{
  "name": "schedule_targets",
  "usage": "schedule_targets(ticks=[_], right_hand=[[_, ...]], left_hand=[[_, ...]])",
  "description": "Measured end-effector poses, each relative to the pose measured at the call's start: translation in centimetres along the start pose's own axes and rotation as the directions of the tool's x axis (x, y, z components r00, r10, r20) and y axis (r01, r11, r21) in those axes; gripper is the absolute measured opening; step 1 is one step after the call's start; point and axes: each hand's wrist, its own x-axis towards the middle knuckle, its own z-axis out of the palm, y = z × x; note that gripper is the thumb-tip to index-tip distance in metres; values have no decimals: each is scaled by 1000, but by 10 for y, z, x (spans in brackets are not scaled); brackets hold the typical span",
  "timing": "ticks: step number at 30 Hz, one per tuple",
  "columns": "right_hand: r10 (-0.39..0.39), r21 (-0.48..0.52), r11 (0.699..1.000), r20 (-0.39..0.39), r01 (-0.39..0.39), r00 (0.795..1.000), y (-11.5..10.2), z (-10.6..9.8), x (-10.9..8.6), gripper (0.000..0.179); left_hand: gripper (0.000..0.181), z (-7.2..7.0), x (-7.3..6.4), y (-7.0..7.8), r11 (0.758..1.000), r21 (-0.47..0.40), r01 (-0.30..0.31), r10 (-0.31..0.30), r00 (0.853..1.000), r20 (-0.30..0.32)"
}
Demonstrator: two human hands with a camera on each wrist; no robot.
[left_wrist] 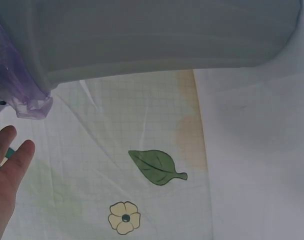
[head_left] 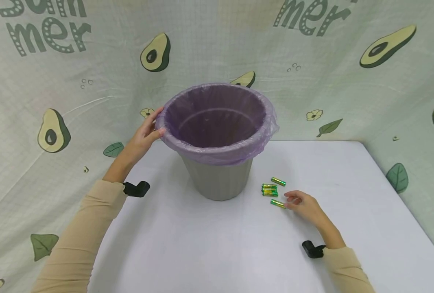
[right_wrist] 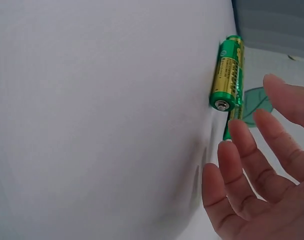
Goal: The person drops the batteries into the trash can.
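Observation:
A grey bin [head_left: 220, 179], lined with a purple plastic bag [head_left: 217, 152] folded over its rim, stands upright on the white table. My left hand [head_left: 145, 134] rests against the bag-covered rim on the left side, thumb and fingers spread; the left wrist view shows its fingers nearly straight beside the bag [left_wrist: 32, 102]. Right of the bin lie several green and gold batteries [head_left: 269, 190], some side by side. My right hand [head_left: 303, 206] hovers at the end of the nearest battery [head_left: 277, 203], fingers loosely bent. In the right wrist view its thumb and fingers stand apart, close to a battery [right_wrist: 225, 75].
One more battery [head_left: 278, 181] lies at an angle behind the group. A cloth [head_left: 209, 40] printed with avocados and leaves hangs behind and beside the white table [head_left: 202, 248]. Each wrist wears a black camera mount, such as the left one [head_left: 137, 189].

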Motion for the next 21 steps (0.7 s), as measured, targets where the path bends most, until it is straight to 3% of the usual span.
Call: schedule_targets(ticks=[12,21], right_hand=[[-63,-36,997,22,63,998,2,14,5,30],[-69,-77,995,29,71,997,-1,18,4,23]], left_hand=[[62,0,0,2,1000,20,3,-3,1000,0],[62,0,-1,3,1000,27,11,-11,1000,2]])
